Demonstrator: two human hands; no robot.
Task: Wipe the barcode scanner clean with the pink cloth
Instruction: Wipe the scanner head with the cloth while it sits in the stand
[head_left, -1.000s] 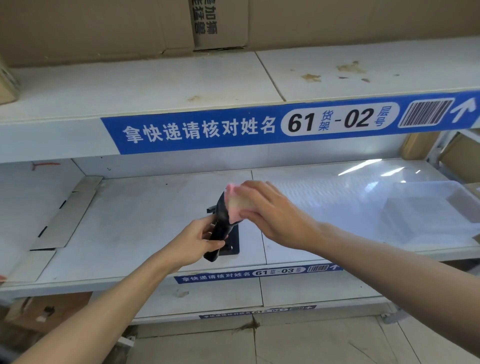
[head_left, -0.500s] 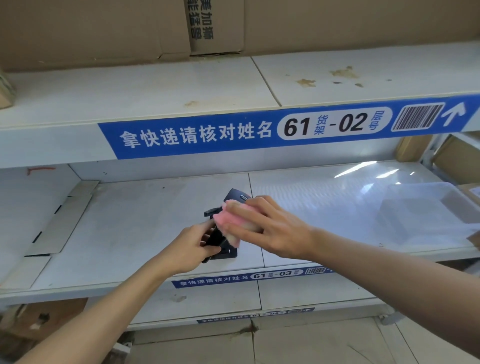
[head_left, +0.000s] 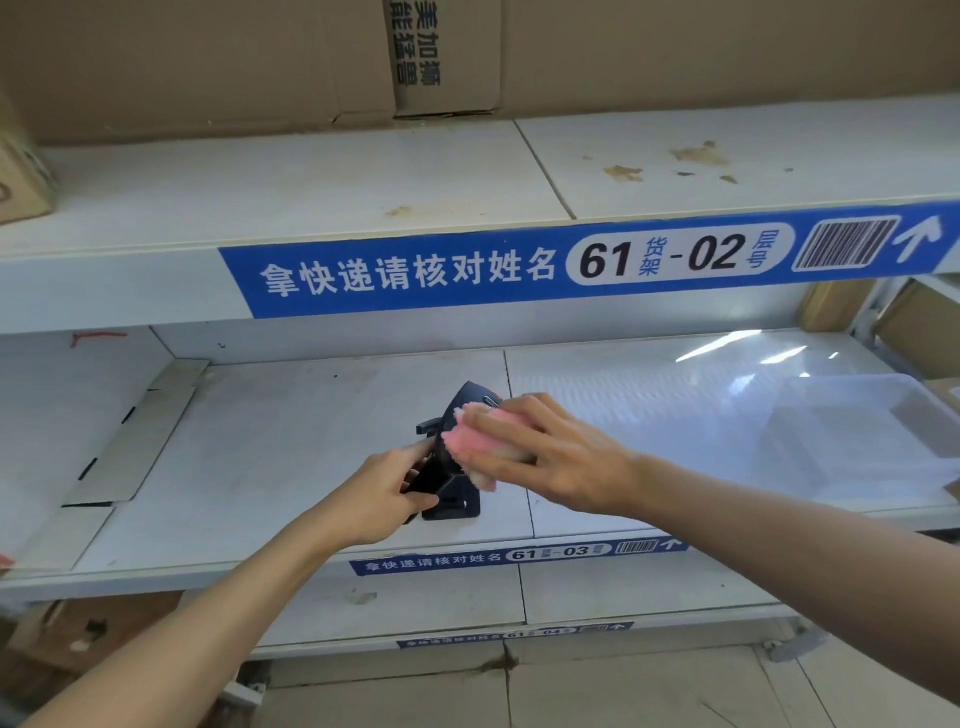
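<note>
A black barcode scanner (head_left: 470, 397) is held above the middle shelf (head_left: 291, 447), its head pointing up and away. My left hand (head_left: 379, 493) grips its handle from the left. My right hand (head_left: 550, 457) presses a folded pink cloth (head_left: 475, 441) against the scanner's right side, below the head. The cloth hides the scanner's middle part. A black stand or base (head_left: 457, 506) shows on the shelf just beneath the hands.
A clear plastic tray (head_left: 857, 426) sits on the shelf at the right. Flattened cardboard (head_left: 135, 436) lies at the left. The upper shelf (head_left: 311, 176) with its blue label strip overhangs, with cardboard boxes (head_left: 208, 57) behind.
The pink cloth has slid from the scanner's top down to its side, uncovering the head. Both hands and the scanner sit slightly lower over the stand.
</note>
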